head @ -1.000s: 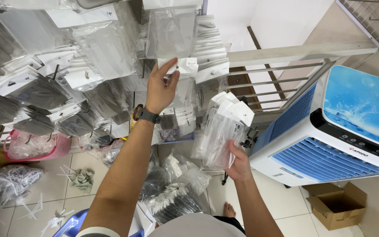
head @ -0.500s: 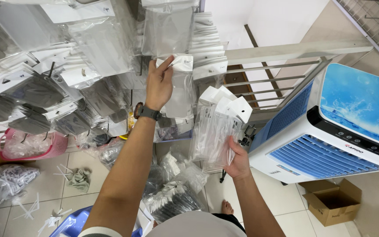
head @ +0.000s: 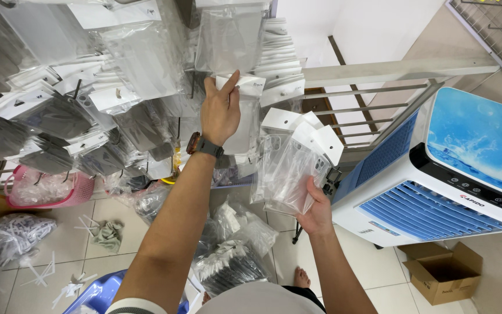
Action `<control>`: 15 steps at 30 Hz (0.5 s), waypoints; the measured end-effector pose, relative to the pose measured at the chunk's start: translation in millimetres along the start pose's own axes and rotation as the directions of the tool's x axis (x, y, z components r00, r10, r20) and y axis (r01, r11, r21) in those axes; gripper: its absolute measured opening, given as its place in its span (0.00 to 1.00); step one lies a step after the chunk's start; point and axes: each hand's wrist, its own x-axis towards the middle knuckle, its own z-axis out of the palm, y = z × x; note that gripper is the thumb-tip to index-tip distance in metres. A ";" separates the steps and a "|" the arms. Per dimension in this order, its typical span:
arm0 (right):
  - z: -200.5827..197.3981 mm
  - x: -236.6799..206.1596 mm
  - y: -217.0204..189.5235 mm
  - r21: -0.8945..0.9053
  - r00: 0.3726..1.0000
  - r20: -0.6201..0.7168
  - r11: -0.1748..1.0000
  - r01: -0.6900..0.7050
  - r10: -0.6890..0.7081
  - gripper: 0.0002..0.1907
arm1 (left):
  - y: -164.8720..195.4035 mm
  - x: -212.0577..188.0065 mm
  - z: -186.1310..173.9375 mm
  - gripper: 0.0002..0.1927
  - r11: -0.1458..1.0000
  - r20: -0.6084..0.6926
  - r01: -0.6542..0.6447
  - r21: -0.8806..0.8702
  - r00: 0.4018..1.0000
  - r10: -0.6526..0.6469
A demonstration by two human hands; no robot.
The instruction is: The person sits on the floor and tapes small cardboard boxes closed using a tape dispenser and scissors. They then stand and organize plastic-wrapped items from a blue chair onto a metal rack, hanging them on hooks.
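My left hand point(head: 221, 109), with a dark watch on the wrist, is raised to a hanging clear packet with a white card top point(head: 245, 119) and grips it by the card. My right hand point(head: 316, 212) holds a stack of clear phone-case packets point(head: 290, 166) with white card tops, fanned out below and right of the left hand. Many more clear packets point(head: 129, 64) hang on hooks across the rack in front of me, filling the upper left.
A white and blue air cooler point(head: 437, 180) stands close on the right. An open cardboard box point(head: 443, 273) sits on the tiled floor beside it. A pink basket point(head: 79, 195), a blue tub point(head: 97, 293) and bagged packets point(head: 233, 256) lie below. A metal railing point(head: 373, 72) runs behind.
My left hand has shifted along the rack and now holds a packet's white card top. The stack in my right hand stays at the same height.
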 end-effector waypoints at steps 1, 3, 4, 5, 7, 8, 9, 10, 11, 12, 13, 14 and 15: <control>-0.1 0.8 0.3 0.004 1.000 0.004 1.000 0.001 -0.001 0.20 | -2.9 1.5 1.9 0.20 1.000 -0.010 0.001 -0.006 1.000 -0.001; 0.5 2.5 0.8 0.014 1.000 0.014 1.000 0.005 -0.005 0.19 | -8.1 4.1 5.0 0.19 0.973 -0.017 0.048 -0.227 0.998 -0.053; 1.3 3.1 0.6 0.002 1.000 -0.013 1.000 0.011 -0.011 0.18 | -9.9 4.5 6.3 0.19 0.939 -0.016 0.071 -0.336 0.997 -0.081; 2.7 4.2 0.2 -0.011 0.999 -0.039 1.000 0.017 -0.018 0.18 | -11.0 4.1 7.3 0.18 0.939 -0.012 0.100 -0.328 0.994 -0.111; 6.4 5.6 -1.4 -0.017 0.998 -0.064 1.000 0.013 -0.014 0.18 | -11.0 3.0 7.2 0.15 0.936 -0.002 0.162 -0.313 0.985 -0.171; 8.7 6.5 -2.6 -0.009 0.998 -0.063 1.000 0.003 -0.004 0.18 | -9.6 1.6 6.4 0.15 0.954 -0.016 0.148 -0.260 0.987 -0.157; 11.3 7.5 -3.6 0.000 0.998 -0.064 1.000 -0.008 0.008 0.18 | -7.3 -0.2 5.1 0.14 0.970 -0.029 0.135 -0.204 0.989 -0.144; 14.0 8.6 -4.2 -0.006 0.998 -0.069 1.000 -0.005 0.005 0.19 | -3.7 -3.7 3.7 0.14 0.981 -0.039 0.125 -0.147 0.991 -0.132; 16.6 9.8 -4.7 -0.013 0.997 -0.074 1.000 -0.003 0.002 0.19 | 0.5 -7.5 1.7 0.15 1.000 -0.130 0.001 -0.021 0.992 -0.004; 19.3 11.6 -5.0 -0.021 0.997 -0.074 1.000 0.001 -0.003 0.20 | 5.5 -11.5 -0.1 0.16 0.987 -0.203 -0.117 0.114 0.969 0.139; 21.7 13.2 -5.0 -0.024 0.997 -0.073 1.000 0.014 -0.015 0.20 | 10.5 -15.1 -2.6 0.17 0.941 -0.250 -0.223 0.254 0.925 0.286; 23.7 14.5 -4.3 -0.026 0.997 -0.075 0.999 0.023 -0.025 0.20 | 16.8 -23.3 -3.7 0.14 0.943 -0.330 -0.195 0.271 0.901 0.281; 25.3 16.1 -4.1 -0.031 0.997 -0.074 0.999 0.035 -0.038 0.20 | 25.4 -35.5 -1.6 0.12 0.944 -0.410 -0.167 0.283 0.869 0.277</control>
